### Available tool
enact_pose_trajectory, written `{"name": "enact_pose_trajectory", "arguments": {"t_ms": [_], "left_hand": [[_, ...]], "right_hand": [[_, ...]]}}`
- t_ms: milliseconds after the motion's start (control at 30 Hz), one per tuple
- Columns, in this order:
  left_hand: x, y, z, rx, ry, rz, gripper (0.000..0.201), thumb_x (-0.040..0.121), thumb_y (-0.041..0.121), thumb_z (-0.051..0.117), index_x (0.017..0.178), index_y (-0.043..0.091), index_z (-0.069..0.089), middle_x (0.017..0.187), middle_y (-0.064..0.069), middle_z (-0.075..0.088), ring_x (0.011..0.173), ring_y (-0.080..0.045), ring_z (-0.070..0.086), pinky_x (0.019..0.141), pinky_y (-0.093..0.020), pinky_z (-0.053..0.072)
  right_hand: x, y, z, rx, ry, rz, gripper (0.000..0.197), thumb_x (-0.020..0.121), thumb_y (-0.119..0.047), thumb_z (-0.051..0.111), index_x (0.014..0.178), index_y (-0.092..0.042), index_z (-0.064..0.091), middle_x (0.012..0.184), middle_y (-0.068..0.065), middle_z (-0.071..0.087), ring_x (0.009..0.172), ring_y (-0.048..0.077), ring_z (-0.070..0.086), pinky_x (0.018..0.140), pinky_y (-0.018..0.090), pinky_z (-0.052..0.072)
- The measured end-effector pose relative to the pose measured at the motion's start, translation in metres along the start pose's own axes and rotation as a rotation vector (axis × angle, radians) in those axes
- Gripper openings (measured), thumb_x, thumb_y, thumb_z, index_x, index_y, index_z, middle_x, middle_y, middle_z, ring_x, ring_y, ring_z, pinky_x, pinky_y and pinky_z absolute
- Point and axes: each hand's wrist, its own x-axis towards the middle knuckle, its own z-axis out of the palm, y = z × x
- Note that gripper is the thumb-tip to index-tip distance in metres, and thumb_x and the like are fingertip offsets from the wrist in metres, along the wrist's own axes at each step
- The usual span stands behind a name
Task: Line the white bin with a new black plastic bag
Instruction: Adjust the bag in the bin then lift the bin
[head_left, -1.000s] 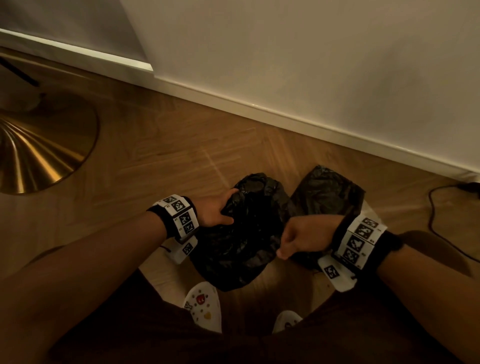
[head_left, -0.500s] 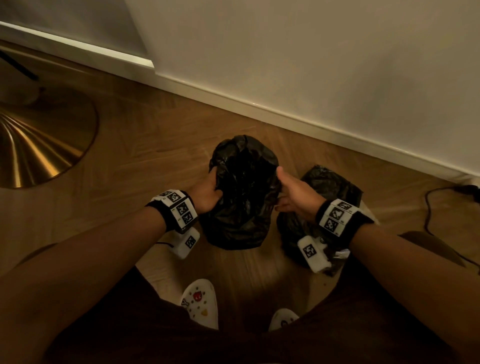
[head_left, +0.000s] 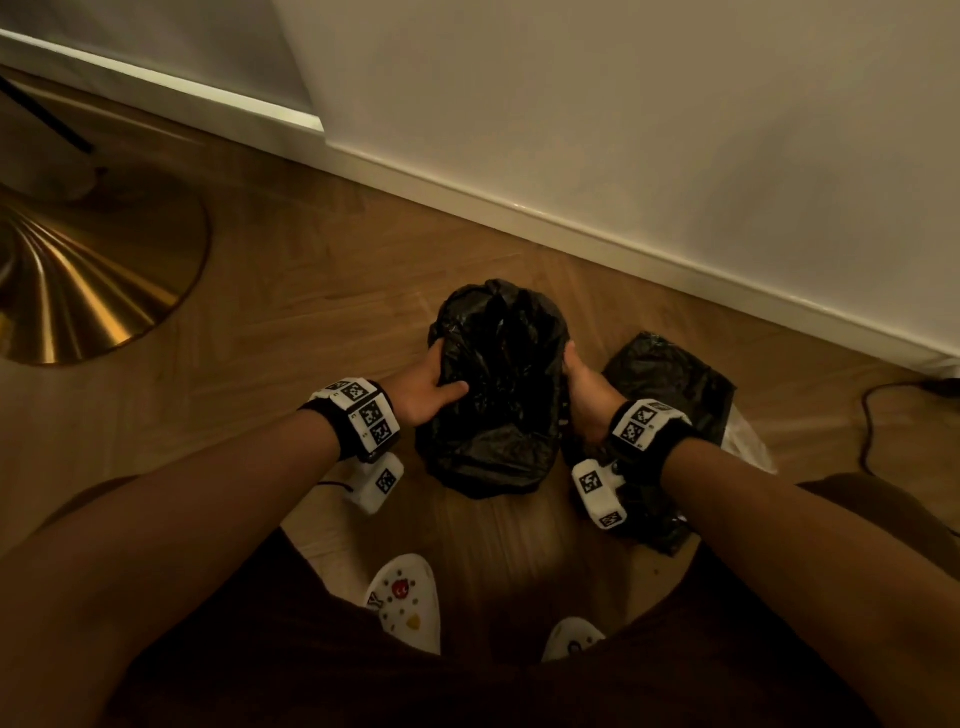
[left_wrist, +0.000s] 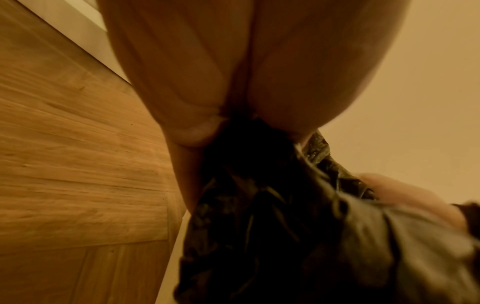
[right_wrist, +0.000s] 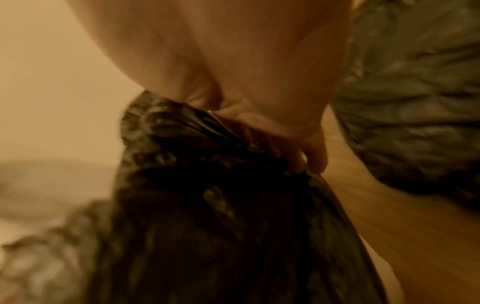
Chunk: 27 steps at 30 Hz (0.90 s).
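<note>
While left hand (head_left: 428, 382) and right hand (head_left: 584, 382) pinch opposite edges of bag (head_left: 498, 395), mouth spread, probably for bin, unseen.

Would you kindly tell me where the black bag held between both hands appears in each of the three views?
Head: the black bag sits at centre, between the left hand and right hand.
Left wrist: it fills the lower middle and right, hanging below the palm.
Right wrist: it fills the lower centre, below the fingers.
Shared landmark: the wooden floor, at left in the left wrist view and at lower right in the right wrist view.
</note>
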Motion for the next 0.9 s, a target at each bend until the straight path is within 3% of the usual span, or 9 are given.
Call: {"name": "enact_pose_trajectory", "arguments": {"t_ms": [67, 167, 300, 433, 567, 633, 733, 833, 900], "left_hand": [[0.001, 0.002, 0.0, -0.006, -0.001, -0.009, 0.079, 0.1, 0.028, 0.051, 0.156, 0.022, -0.005, 0.161, -0.001, 0.024, 0.144, -0.02, 0.032, 0.104, -0.023, 0.033], [0.003, 0.002, 0.0, 0.028, 0.015, -0.015, 0.077, 0.101, 0.03, 0.049, 0.157, 0.019, -0.003, 0.161, -0.003, 0.023, 0.144, -0.022, 0.032, 0.105, -0.023, 0.033], [0.003, 0.002, 0.001, 0.085, -0.007, -0.005, 0.077, 0.102, 0.031, 0.047, 0.157, 0.019, -0.006, 0.161, -0.002, 0.024, 0.144, -0.022, 0.032, 0.107, -0.025, 0.033], [0.002, 0.0, 0.001, 0.087, -0.019, -0.019, 0.08, 0.101, 0.032, 0.047, 0.156, 0.021, -0.011, 0.162, -0.001, 0.023, 0.145, -0.021, 0.031, 0.113, -0.031, 0.032], [0.002, 0.001, 0.0, 0.095, -0.037, -0.049, 0.085, 0.1, 0.038, 0.048, 0.155, 0.024, -0.016, 0.163, 0.0, 0.019, 0.146, -0.021, 0.028, 0.117, -0.038, 0.032], [0.005, -0.002, 0.001, 0.098, -0.034, -0.063, 0.089, 0.097, 0.046, 0.048, 0.155, 0.026, -0.017, 0.163, -0.002, 0.021, 0.144, -0.022, 0.032, 0.116, -0.041, 0.035], [0.014, -0.014, -0.002, 0.107, -0.027, -0.092, 0.093, 0.091, 0.055, 0.047, 0.154, 0.028, -0.016, 0.162, -0.002, 0.025, 0.141, -0.022, 0.038, 0.113, -0.043, 0.039], [0.006, -0.001, 0.001, 0.126, -0.002, -0.065, 0.086, 0.097, 0.046, 0.047, 0.156, 0.025, -0.012, 0.161, -0.002, 0.028, 0.141, -0.022, 0.037, 0.114, -0.041, 0.037], [0.004, 0.005, 0.004, 0.137, 0.015, -0.053, 0.078, 0.101, 0.036, 0.046, 0.157, 0.019, -0.006, 0.16, -0.003, 0.028, 0.143, -0.022, 0.035, 0.114, -0.033, 0.033]], "right_hand": [[-0.027, -0.025, 0.007, -0.135, 0.101, -0.044, 0.096, 0.077, -0.089, 0.029, 0.148, -0.028, 0.047, 0.152, 0.0, 0.05, 0.135, 0.027, 0.05, 0.117, 0.047, 0.032], [-0.046, -0.043, 0.014, -0.287, 0.18, -0.293, 0.076, 0.099, -0.068, 0.027, 0.16, -0.025, 0.015, 0.165, -0.004, 0.023, 0.151, 0.016, 0.024, 0.115, 0.024, 0.015], [-0.045, -0.045, 0.022, -0.404, 0.116, -0.413, 0.075, 0.103, -0.058, 0.031, 0.161, -0.025, -0.002, 0.169, -0.003, 0.009, 0.153, 0.014, 0.013, 0.11, 0.022, 0.013], [-0.028, -0.046, 0.022, -0.271, 0.123, -0.312, 0.073, 0.1, -0.066, 0.025, 0.16, -0.025, 0.015, 0.165, -0.003, 0.024, 0.15, 0.017, 0.026, 0.115, 0.026, 0.018], [-0.015, -0.034, 0.01, -0.178, 0.103, -0.147, 0.088, 0.088, -0.082, 0.028, 0.149, -0.021, 0.045, 0.152, 0.002, 0.05, 0.137, 0.023, 0.049, 0.12, 0.044, 0.032], [-0.014, -0.041, 0.002, -0.203, 0.141, -0.176, 0.09, 0.085, -0.085, 0.029, 0.147, -0.022, 0.048, 0.149, 0.002, 0.052, 0.133, 0.023, 0.052, 0.118, 0.048, 0.036], [-0.016, -0.066, -0.006, -0.299, 0.214, -0.342, 0.102, 0.071, -0.096, 0.028, 0.149, -0.031, 0.044, 0.156, -0.003, 0.044, 0.142, 0.019, 0.043, 0.121, 0.05, 0.028], [-0.014, -0.087, 0.0, -0.453, 0.156, -0.387, 0.085, 0.083, -0.089, 0.017, 0.141, -0.038, 0.053, 0.154, -0.005, 0.047, 0.141, 0.018, 0.043, 0.121, 0.05, 0.026], [-0.014, -0.091, 0.008, -0.537, 0.118, -0.303, 0.086, 0.089, -0.082, 0.012, 0.144, -0.03, 0.052, 0.154, 0.001, 0.047, 0.141, 0.022, 0.043, 0.121, 0.048, 0.024]]}}
